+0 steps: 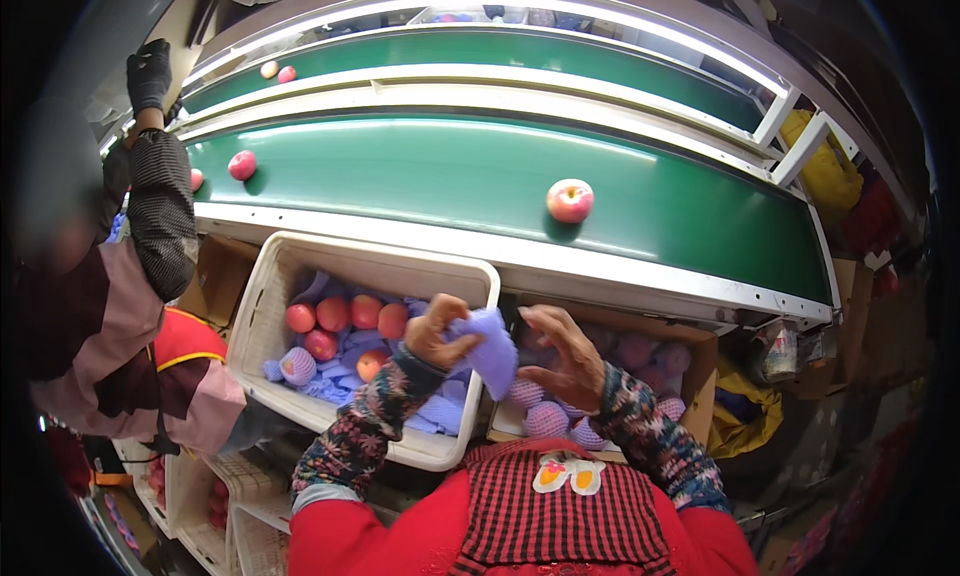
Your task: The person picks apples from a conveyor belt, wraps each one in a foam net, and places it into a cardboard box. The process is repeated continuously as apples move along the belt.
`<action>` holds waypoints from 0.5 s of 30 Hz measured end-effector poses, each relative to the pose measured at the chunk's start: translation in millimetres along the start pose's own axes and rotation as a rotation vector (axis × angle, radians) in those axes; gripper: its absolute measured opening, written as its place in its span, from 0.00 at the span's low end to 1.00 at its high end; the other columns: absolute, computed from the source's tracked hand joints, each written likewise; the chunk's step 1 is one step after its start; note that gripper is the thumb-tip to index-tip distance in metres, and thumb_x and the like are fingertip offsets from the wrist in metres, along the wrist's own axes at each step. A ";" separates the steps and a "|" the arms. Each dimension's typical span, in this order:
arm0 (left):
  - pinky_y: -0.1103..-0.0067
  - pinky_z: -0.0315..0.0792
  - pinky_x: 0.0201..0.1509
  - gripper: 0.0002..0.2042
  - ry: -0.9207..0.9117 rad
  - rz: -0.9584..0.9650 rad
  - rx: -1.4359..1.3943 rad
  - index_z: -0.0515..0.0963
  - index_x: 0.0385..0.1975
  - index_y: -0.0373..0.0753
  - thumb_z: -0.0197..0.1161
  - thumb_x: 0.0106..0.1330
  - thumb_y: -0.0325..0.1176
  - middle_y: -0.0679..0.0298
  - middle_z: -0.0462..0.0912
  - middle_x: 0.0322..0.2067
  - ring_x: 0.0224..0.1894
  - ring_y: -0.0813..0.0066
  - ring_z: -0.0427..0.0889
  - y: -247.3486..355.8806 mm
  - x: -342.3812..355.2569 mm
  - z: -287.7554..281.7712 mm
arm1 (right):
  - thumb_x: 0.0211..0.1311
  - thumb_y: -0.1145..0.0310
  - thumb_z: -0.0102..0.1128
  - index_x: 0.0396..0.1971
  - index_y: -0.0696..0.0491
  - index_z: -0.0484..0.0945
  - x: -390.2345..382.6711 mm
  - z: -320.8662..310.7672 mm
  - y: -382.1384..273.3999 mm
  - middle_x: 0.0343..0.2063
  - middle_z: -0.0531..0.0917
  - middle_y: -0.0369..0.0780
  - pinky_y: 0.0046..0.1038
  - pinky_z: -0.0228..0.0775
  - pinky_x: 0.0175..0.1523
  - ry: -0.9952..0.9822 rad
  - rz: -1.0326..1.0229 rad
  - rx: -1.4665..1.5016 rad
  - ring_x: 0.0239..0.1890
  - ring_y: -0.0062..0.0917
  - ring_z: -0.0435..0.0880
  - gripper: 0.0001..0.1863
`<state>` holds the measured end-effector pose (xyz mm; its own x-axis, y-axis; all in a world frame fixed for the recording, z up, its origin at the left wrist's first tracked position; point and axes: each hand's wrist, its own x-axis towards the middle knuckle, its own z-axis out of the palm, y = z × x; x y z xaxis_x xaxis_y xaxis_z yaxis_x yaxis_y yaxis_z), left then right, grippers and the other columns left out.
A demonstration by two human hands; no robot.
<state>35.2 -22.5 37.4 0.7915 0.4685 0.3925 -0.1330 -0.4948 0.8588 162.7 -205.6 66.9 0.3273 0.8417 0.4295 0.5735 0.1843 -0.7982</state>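
My left hand [440, 333] is closed on a purple foam net sleeve [488, 353], which hangs over the right rim of a white plastic crate [262, 306]. Beside the sleeve, my right hand [566, 359] is open, its fingers apart and nothing between them. Inside the crate lie several bare red apples [333, 313] on loose purple foam sleeves [440, 408], and one apple in a net [298, 366]. Under my right hand stands a cardboard box [703, 376] holding several apples in foam nets [547, 419].
Beyond the crate runs a green conveyor belt [420, 171], carrying a red apple [570, 201] and another apple [242, 165] farther left. A second green belt [560, 61] lies behind it. A co-worker's gloved hand [149, 74] is raised at the left. A yellow bag [748, 416] sits right of the box.
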 end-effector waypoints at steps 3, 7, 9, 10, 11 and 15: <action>0.85 0.66 0.24 0.15 -0.143 0.006 0.007 0.69 0.27 0.39 0.68 0.45 0.34 0.68 0.71 0.17 0.20 0.83 0.71 25.2 -4.8 7.2 | 0.44 0.73 0.62 0.47 0.53 0.66 16.0 8.3 -16.7 0.38 0.72 0.45 0.27 0.69 0.38 -0.219 0.051 -0.016 0.36 0.32 0.75 0.26; 0.86 0.66 0.24 0.17 -0.268 0.031 -0.214 0.70 0.32 0.37 0.69 0.45 0.33 0.66 0.71 0.25 0.23 0.82 0.72 30.0 -9.1 17.0 | 0.46 0.78 0.59 0.40 0.55 0.67 -8.0 10.9 -0.6 0.26 0.74 0.40 0.22 0.69 0.32 -0.054 0.049 0.164 0.26 0.21 0.76 0.18; 0.85 0.66 0.29 0.17 -0.421 0.002 -0.222 0.71 0.33 0.36 0.67 0.45 0.34 0.63 0.69 0.31 0.28 0.80 0.71 22.8 -8.2 23.0 | 0.50 0.78 0.56 0.37 0.55 0.65 -20.2 7.7 -0.3 0.25 0.73 0.37 0.17 0.66 0.30 -0.011 0.143 0.428 0.27 0.12 0.71 0.14; 0.82 0.66 0.33 0.15 -0.468 0.110 -0.053 0.71 0.30 0.36 0.66 0.46 0.35 0.63 0.69 0.31 0.30 0.76 0.70 34.3 -0.8 26.2 | 0.50 0.79 0.57 0.39 0.55 0.67 -28.8 7.7 -0.4 0.27 0.74 0.36 0.18 0.67 0.32 0.037 0.214 0.529 0.29 0.12 0.72 0.15; 0.80 0.64 0.37 0.12 -0.484 0.182 -0.146 0.71 0.27 0.35 0.64 0.47 0.32 0.60 0.69 0.32 0.34 0.72 0.69 23.8 -1.3 30.4 | 0.48 0.79 0.57 0.39 0.55 0.68 -32.3 6.0 -1.8 0.28 0.74 0.35 0.19 0.67 0.36 0.048 0.131 0.473 0.32 0.13 0.72 0.16; 0.75 0.61 0.44 0.09 -0.402 0.120 -0.347 0.67 0.20 0.35 0.59 0.50 0.32 0.56 0.70 0.31 0.34 0.69 0.67 40.7 -0.9 70.0 | 0.50 0.71 0.58 0.36 0.56 0.74 -69.9 7.9 27.6 0.30 0.75 0.36 0.22 0.64 0.43 -0.235 0.458 1.023 0.36 0.18 0.71 0.12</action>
<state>70.8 -94.2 48.9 0.9154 0.0733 0.3958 -0.3715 -0.2249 0.9008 149.7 -255.4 11.4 0.1381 0.9904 0.0058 -0.4786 0.0719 -0.8751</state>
